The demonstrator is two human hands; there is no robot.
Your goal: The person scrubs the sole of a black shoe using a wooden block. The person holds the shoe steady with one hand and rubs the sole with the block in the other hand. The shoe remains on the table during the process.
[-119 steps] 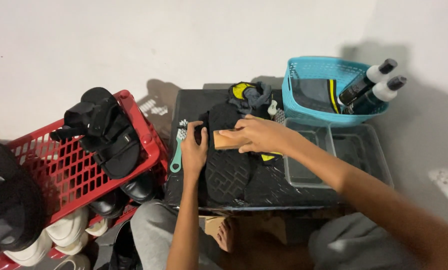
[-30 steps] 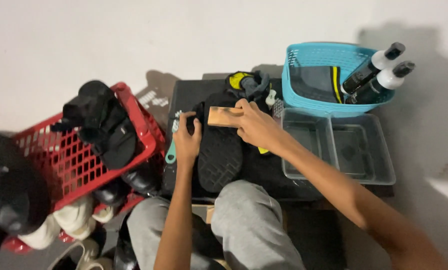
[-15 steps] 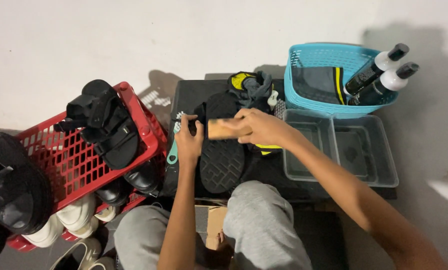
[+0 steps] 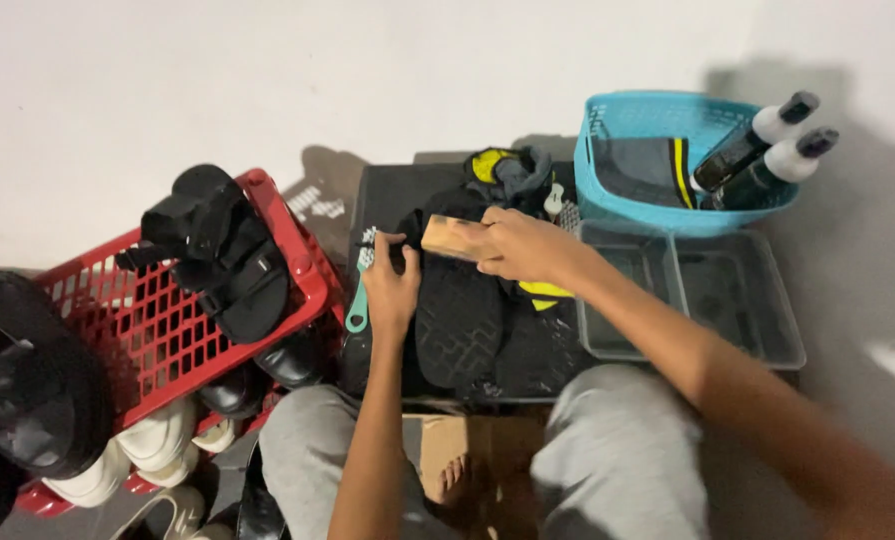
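Observation:
A black sandal (image 4: 459,318) lies sole-up on a black work surface (image 4: 387,195) in front of me. My left hand (image 4: 391,288) grips the sandal's left edge near the toe. My right hand (image 4: 523,244) is closed on a wooden-backed brush (image 4: 451,238) and presses it on the upper end of the sole. A second dark sandal with a yellow patch (image 4: 542,318) lies beside the first, under my right wrist. A teal-handled brush (image 4: 358,296) lies just left of my left hand.
A red crate (image 4: 167,330) on the left holds black sandals (image 4: 222,255) and white shoes (image 4: 147,450). A blue basket (image 4: 667,135) at the back right holds two bottles (image 4: 767,150) and a grey cloth. A clear tray (image 4: 692,295) sits in front of it. Yellow-and-grey socks (image 4: 507,170) lie behind the sandal.
My right hand with the wooden brush has shifted slightly back and forth along the sole. My left hand has stayed on the sandal's edge. The camera view has drifted a little.

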